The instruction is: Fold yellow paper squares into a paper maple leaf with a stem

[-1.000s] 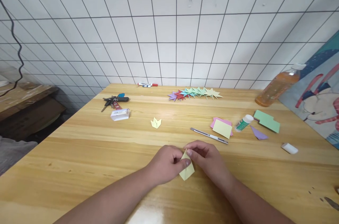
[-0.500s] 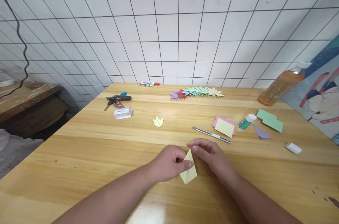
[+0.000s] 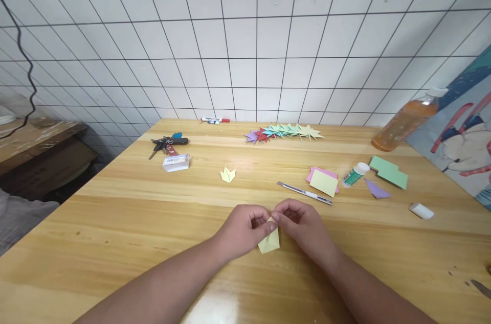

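A pale yellow folded paper (image 3: 269, 244) is held between my two hands, close above the wooden table (image 3: 146, 222). My left hand (image 3: 247, 229) pinches it with the thumb on top. At its pointed upper end, my right hand (image 3: 301, 224) grips the tip between thumb and fingers. The two hands nearly touch there, and the fingers hide part of the paper. Beyond them lies a small yellow folded paper piece (image 3: 228, 175) with points. To the right are a utility knife (image 3: 305, 193) and a yellow paper sheet (image 3: 323, 183) over pink sheets (image 3: 311, 172).
A glue stick (image 3: 355, 175), green sheets (image 3: 393, 175), a purple triangle (image 3: 377, 189) and a white eraser (image 3: 422, 210) lie on the right. An orange drink bottle (image 3: 406, 119) stands behind. Along the back are colourful folded papers (image 3: 287, 131) and a marker (image 3: 215, 120); keys (image 3: 169, 144) and a small box (image 3: 176, 162) sit left.
My right hand has come in to the paper's tip and closed on it. The paper has turned a little and shows less. The view has shifted slightly.
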{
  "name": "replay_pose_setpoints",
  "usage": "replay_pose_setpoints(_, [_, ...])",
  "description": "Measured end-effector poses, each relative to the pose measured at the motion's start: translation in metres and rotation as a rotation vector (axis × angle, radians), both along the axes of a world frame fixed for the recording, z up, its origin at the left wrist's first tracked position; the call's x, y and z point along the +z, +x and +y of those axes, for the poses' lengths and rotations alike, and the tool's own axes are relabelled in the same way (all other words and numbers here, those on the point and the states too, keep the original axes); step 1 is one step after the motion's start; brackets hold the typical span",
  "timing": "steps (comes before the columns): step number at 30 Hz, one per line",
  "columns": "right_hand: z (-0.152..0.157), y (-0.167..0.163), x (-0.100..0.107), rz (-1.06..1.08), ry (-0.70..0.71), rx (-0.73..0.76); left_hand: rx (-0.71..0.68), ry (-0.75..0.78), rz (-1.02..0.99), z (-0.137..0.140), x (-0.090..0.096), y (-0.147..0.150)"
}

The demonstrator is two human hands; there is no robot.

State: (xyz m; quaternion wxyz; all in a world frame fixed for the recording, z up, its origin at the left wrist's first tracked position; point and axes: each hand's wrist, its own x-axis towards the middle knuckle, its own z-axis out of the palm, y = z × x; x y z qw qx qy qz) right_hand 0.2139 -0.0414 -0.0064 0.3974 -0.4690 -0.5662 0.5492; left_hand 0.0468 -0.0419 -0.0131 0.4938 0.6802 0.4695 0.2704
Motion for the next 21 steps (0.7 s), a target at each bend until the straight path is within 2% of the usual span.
replay_pose_setpoints(6, [0.0023, 0.0014, -0.0006, 0.043, -0.03, -0.017, -0.035, 0.025, 0.058, -0.0007, -0.0015, -0.0009])
replay_pose_setpoints(10, [0.0028, 0.0009, 0.0002, 0.039, -0.03, -0.001, -0.06, 0.013, 0.024, 0.0017, -0.0013, -0.0014])
replay_pose_setpoints(16, [0.0031, -0.0005, 0.0002, 0.032, -0.028, 0.002, 0.021, -0.022, -0.009, 0.0036, -0.0024, -0.0009])
replay_pose_setpoints(21, [0.0035, -0.001, -0.0019, 0.062, -0.03, -0.025, 0.019, -0.02, 0.029, 0.0014, -0.0053, -0.0007])
